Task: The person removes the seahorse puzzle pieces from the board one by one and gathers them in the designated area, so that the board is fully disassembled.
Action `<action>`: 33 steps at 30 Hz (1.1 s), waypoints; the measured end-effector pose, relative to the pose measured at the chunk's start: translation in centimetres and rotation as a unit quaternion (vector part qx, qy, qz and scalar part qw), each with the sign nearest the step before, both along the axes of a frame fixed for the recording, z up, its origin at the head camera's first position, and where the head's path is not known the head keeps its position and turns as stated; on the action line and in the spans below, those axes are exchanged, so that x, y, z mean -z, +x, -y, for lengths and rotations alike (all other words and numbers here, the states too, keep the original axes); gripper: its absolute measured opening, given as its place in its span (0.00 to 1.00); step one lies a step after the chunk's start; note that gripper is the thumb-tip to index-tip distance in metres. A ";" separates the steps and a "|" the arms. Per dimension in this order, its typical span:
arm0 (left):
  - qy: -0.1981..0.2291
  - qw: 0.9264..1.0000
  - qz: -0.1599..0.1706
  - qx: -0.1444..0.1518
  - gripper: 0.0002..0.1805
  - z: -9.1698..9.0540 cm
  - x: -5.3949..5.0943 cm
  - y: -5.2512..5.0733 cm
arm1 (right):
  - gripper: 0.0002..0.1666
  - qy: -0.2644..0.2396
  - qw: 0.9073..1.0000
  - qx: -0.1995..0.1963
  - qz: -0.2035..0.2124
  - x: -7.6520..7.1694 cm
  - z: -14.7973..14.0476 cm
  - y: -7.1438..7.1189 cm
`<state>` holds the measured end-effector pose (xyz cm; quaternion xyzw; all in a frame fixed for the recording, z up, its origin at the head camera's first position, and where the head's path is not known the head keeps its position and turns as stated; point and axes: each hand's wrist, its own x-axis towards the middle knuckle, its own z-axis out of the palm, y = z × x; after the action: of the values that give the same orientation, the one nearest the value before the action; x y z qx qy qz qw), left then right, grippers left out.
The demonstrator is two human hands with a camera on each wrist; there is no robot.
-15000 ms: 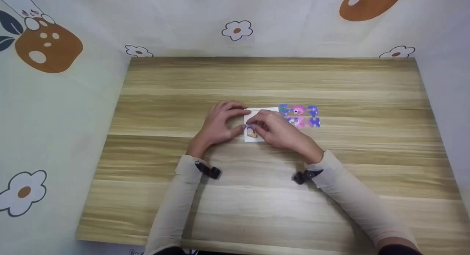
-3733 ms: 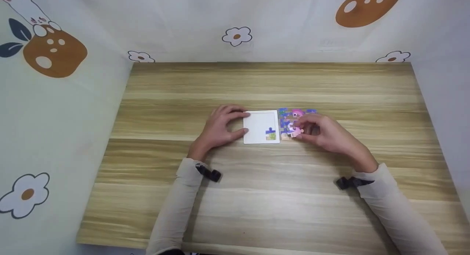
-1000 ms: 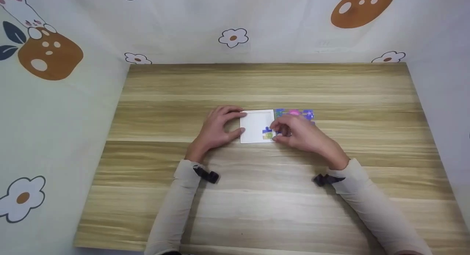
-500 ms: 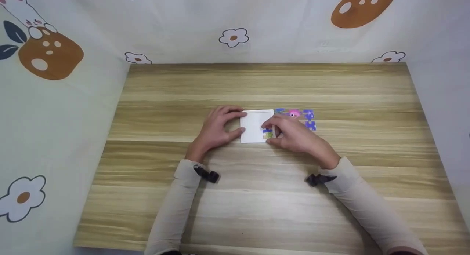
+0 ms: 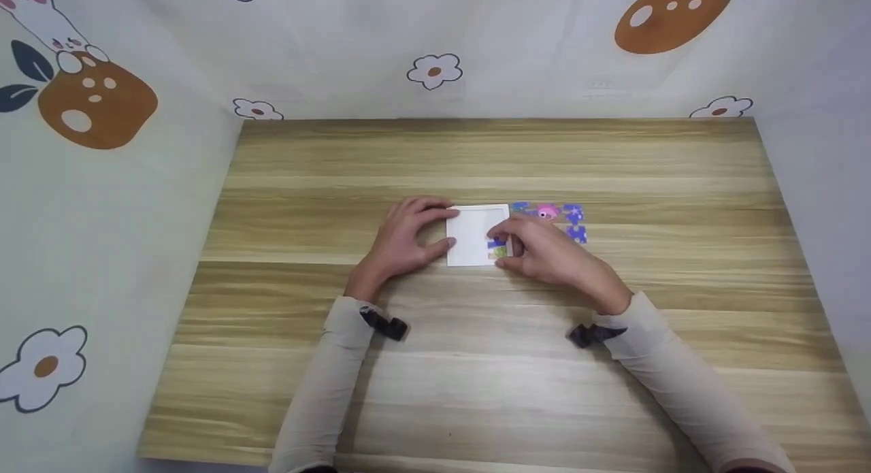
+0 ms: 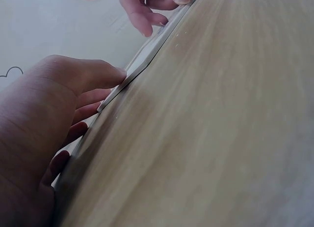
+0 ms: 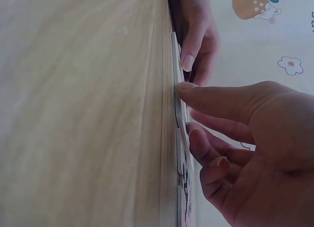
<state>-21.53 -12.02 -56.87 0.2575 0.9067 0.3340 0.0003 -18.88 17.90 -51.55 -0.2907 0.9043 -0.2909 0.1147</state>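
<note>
A white square puzzle tray (image 5: 469, 231) lies flat mid-table. In its lower right corner sits a blue, yellow and green puzzle piece (image 5: 499, 251). My right hand (image 5: 548, 248) bends over that corner, its thumb and index finger at opposite ends of the piece. The index finger covers the piece's upper knob. At the tray's left edge rests my left hand (image 5: 405, 238), thumb and index finger apart and fairly straight. In the left wrist view, the left thumb (image 6: 105, 75) presses the tray rim. The right thumb (image 7: 211, 97) touches the rim in the right wrist view.
Several loose puzzle pieces lie right of the tray, among them a pink fish piece (image 5: 546, 211) and a blue piece (image 5: 576, 234). The right hand hides others. The wooden table (image 5: 326, 160) meets a patterned wall covering (image 5: 531, 64) at the back.
Earlier my right hand was at the loose pieces. It has since moved left onto the tray's corner piece, and hardly moved over the last half second. My left hand has stayed at the tray's edge.
</note>
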 end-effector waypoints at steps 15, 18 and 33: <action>0.009 1.000 -0.003 0.006 0.27 0.0 -0.1 -0.1 | 0.27 0.001 1.000 0.003 0.004 0.1 -0.2 0.1; 0.010 1.000 -0.002 0.005 0.27 0.0 0.0 0.0 | 0.28 -0.003 1.000 -0.001 0.004 0.0 -0.2 0.1; 0.015 1.000 -0.005 0.006 0.26 0.0 0.0 0.0 | 0.21 -0.013 1.000 -0.014 0.021 0.0 -0.3 0.1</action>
<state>-21.56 -12.05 -56.91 0.2645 0.9000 0.3464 -0.0057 -18.76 18.18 -51.50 -0.2990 0.8934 -0.3075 0.1341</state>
